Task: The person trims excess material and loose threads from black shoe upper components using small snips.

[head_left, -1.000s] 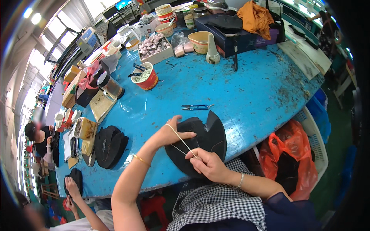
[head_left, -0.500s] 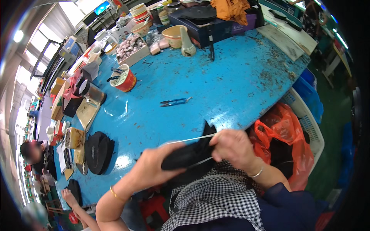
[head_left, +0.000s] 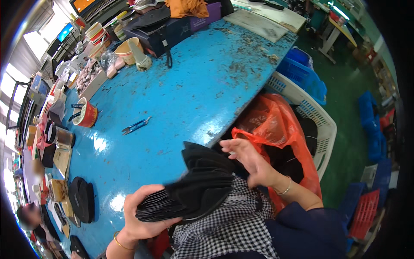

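A thick stack of thin black shoe-part-shaped pieces [head_left: 198, 181] is fanned out over my checked apron, in front of the table edge. My left hand [head_left: 144, 211] grips its left end, thumb above and fingers beneath. A thin pale line shows along the stack's lower edge; I cannot tell whether it is a band. Just off the stack's right end is my right hand [head_left: 250, 162], fingers stretched and apart, holding nothing I can see. Beside it, an orange-red plastic bag [head_left: 269, 116] contains more black pieces.
The bag sits in a white plastic basket [head_left: 325, 129] at the table's right edge. On the blue table [head_left: 172, 103] lie blue thread snips [head_left: 137, 125], a red tub [head_left: 88, 115] and a black stack [head_left: 81, 199]. Blue crates [head_left: 302, 75] stand beyond the basket.
The pale elastic band stretched between my hands no longer shows there. My right hand has let go and opened; the stack has fanned out. The view has swung right.
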Demonstrator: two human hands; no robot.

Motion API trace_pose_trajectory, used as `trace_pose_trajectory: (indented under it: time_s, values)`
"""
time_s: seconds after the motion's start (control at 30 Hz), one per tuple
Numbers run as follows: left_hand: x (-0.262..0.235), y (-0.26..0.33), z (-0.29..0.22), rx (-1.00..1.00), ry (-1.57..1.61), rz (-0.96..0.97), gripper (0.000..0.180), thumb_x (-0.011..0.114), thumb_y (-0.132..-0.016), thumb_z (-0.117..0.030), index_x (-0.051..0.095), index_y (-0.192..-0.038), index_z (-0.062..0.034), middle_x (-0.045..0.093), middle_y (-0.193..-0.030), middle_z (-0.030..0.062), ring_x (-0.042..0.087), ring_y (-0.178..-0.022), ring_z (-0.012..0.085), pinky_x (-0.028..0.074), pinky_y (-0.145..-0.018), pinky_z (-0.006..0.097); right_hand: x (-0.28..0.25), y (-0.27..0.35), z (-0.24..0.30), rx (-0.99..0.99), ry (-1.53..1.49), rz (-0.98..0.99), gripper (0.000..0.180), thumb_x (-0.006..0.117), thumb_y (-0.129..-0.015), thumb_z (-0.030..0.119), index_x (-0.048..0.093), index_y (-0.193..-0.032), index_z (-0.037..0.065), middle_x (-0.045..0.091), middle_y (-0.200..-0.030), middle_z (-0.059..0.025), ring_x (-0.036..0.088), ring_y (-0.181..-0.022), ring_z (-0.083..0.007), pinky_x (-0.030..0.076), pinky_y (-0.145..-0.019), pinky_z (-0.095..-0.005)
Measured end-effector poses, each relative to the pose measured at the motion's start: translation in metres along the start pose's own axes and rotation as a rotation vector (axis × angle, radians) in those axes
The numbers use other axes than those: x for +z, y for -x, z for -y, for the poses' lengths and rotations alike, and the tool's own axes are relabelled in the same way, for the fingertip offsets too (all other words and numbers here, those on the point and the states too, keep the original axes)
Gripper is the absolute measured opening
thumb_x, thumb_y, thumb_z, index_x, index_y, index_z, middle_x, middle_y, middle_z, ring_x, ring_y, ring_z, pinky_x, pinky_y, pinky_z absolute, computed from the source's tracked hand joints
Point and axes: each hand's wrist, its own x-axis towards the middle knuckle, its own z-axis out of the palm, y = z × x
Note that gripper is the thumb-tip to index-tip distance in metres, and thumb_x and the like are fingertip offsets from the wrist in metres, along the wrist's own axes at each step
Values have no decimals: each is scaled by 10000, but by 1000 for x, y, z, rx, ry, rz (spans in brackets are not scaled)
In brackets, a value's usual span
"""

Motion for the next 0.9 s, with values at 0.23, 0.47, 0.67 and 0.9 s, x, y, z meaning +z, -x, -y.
trace_pose_trajectory:
  time_s: [0.23,0.47,0.67,0.9]
  values:
    - [44,-71,24,-164,1081,662,781,853,-807,-168,459,-1455,18,539,-1425,184,502,-1358,229,384,-1146,403,-67,15,50,356,-344,114,1155,987,-553,134,374,-1515,-49,565,-1434,-123,565,-1296,-212,412,-1136,-361]
    - [171,-134,38,293,-262,147,691,757,-872,-291,462,-1464,-91,528,-1420,205,480,-1368,358,343,-1172,454,-121,41,22,478,-745,81,1198,965,-561,178,309,-1528,-86,524,-1469,-216,542,-1349,-268,422,-1137,-382]
    - [183,-156,108,100,-287,382,262,694,-903,-194,644,-1127,-67,675,-978,93,662,-946,244,502,-842,357,-112,18,15,439,-571,73,885,855,-720,89,391,-1460,-58,596,-1357,-179,600,-1221,-230,479,-1057,-342]
    - [130,-159,36,-340,784,363,299,480,-1092,-301,616,-1097,-35,539,-809,-46,419,-653,30,338,-574,204,-128,35,56,331,-3,-82,583,768,-827,80,520,-1342,-31,643,-1244,-136,627,-1085,-179,506,-983,-308]
